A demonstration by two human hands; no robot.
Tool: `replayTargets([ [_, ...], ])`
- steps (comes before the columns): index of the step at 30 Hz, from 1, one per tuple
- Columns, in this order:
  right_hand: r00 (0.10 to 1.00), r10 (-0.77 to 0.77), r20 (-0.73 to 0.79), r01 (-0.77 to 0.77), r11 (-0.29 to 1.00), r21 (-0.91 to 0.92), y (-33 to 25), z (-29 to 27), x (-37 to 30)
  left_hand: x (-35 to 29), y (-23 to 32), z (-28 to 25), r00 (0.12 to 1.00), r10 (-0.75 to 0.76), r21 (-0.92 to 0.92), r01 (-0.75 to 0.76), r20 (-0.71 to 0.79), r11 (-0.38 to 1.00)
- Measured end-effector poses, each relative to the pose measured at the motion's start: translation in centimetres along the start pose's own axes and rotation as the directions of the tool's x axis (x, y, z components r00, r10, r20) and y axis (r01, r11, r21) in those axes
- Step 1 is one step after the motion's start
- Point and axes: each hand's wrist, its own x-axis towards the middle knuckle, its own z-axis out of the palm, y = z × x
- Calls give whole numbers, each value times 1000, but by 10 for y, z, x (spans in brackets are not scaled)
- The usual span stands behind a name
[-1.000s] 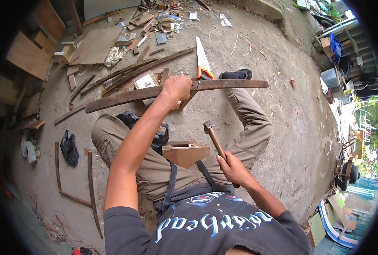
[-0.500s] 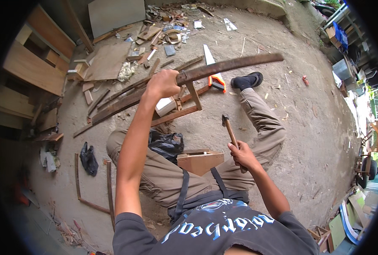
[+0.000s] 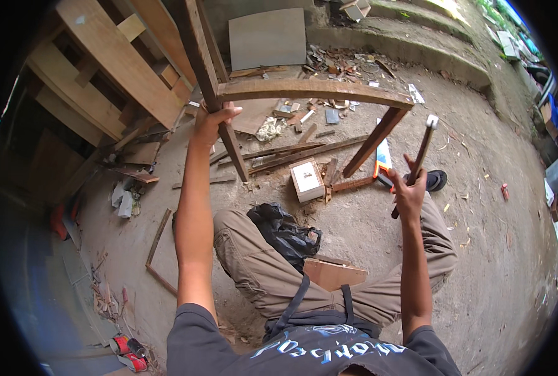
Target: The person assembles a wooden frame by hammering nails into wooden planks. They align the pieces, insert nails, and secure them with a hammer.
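My left hand [image 3: 213,125] is wrapped round a dark wooden frame [image 3: 316,91] at the joint of its long upright and crossbar. The frame is held up off the ground; its crossbar runs to the right and ends in a shorter leg [image 3: 375,143]. Beyond the frame's right corner, my right hand [image 3: 409,191] grips a hammer [image 3: 423,150] by its wooden handle, head upward. The hammer looks apart from the frame. Behind the right hand lies a handsaw [image 3: 383,160] with an orange and black handle, partly hidden.
A white-topped box [image 3: 307,178] and loose wood strips [image 3: 291,153] lie ahead. A black plastic bag [image 3: 285,232] and a small wooden box [image 3: 332,276] sit by my legs. Wooden boards [image 3: 122,62] lean at the left. Scraps [image 3: 348,66] litter the ground before a concrete step [image 3: 404,50].
My left hand has raised and turned the wooden frame, so its upright now points up and away. The hammer in my right hand has moved up and to the right. The view has shifted.
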Motion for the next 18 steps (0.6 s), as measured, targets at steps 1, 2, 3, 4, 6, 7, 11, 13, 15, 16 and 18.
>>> replayTargets([
  [1, 997, -70, 16, 71, 997, -8, -1, -4, 13, -6, -4, -1, 999, 29, -46, -28, 15, 999],
  [2, 992, -124, 23, 122, 992, 43, -7, -3, 21, -11, -11, 1, 999, 52, -149, -52, -5, 988],
  [3, 981, -196, 15, 194, 977, 84, -13, 1, 29, -17, -15, -1, 999, 38, -143, -39, -7, 989],
  [4, 984, -175, 21, 174, 983, 64, -16, -2, 31, -21, -19, 1, 1000, 23, -147, -23, -3, 989],
  [6, 982, -179, 55, 177, 984, 28, -9, -13, 41, -21, -29, 6, 1000, -8, -193, 7, 0, 981],
  [7, 980, -191, 46, 189, 981, 48, -12, -13, 40, -23, -29, 9, 1000, -11, -218, 12, 5, 976],
  [11, 989, -123, 83, 124, 992, -14, -39, -26, 19, -26, -36, 15, 1000, -29, -318, 25, -7, 948],
  [13, 961, -262, 84, 259, 965, 44, -46, -25, 13, -22, -46, 8, 999, -34, -360, 37, 13, 932],
  [15, 979, -178, 100, 178, 984, 4, -75, -28, 0, -22, -48, 12, 1000, -11, -395, 18, 20, 918],
  [16, 988, -110, 111, 111, 994, -4, -85, -34, -2, -20, -50, 14, 999, -10, -416, 23, 32, 909],
  [18, 982, -147, 122, 147, 989, 11, -100, -34, -6, -18, -53, 15, 999, -11, -425, 27, 38, 905],
])
